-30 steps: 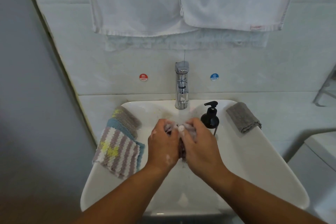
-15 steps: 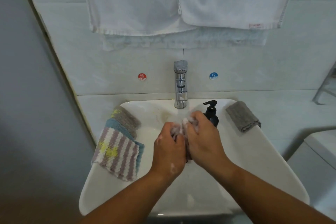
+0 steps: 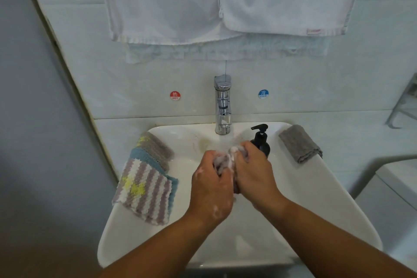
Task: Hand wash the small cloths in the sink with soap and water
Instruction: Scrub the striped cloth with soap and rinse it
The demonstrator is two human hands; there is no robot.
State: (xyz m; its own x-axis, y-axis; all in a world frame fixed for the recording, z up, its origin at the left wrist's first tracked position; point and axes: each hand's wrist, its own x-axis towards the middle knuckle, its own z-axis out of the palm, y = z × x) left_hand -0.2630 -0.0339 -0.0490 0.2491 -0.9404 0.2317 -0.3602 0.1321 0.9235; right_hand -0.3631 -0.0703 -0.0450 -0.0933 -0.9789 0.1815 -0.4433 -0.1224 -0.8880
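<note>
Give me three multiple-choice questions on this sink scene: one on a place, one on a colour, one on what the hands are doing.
1. Where does the grey cloth lie? A) in the basin B) on the sink's right rim C) on the wall
2. What colour is the soap bottle? A) black B) white C) red
3. What are the left hand and right hand doing? A) lying open B) turning the tap C) gripping a soapy cloth
Answers: 1 B, folded on the rim; 2 A, dark all over; 3 C, both hands' fingers curl round the lathered cloth.
</note>
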